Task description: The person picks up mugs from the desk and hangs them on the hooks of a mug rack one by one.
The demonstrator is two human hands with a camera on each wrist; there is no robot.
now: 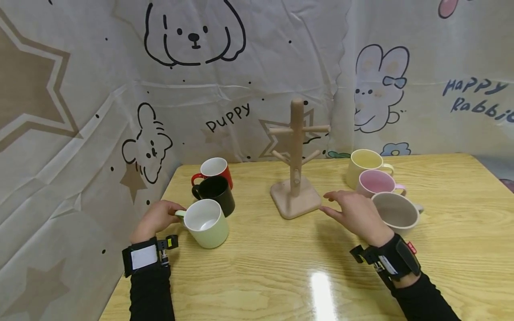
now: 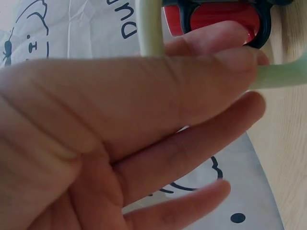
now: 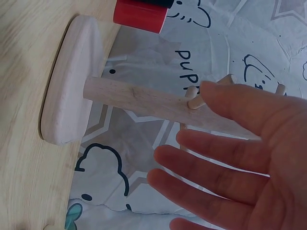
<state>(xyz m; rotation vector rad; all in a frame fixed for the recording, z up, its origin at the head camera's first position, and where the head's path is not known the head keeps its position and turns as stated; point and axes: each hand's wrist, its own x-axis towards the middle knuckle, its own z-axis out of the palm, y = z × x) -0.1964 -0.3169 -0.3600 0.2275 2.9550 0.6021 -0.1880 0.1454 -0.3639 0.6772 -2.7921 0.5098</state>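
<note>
My left hand pinches the handle of a pale green mug between thumb and fingers, at the left of the table. The mug is upright, in front of a black mug and a red mug. My right hand hovers beside the base of a wooden mug tree, fingers spread and holding nothing in the right wrist view. Bare pegs stick out of the tree's post. Close behind that hand stands a grey-beige mug.
A pink mug and a yellow mug stand at the back right, handles to the right. A printed cloth hangs behind and to the left of the wooden table.
</note>
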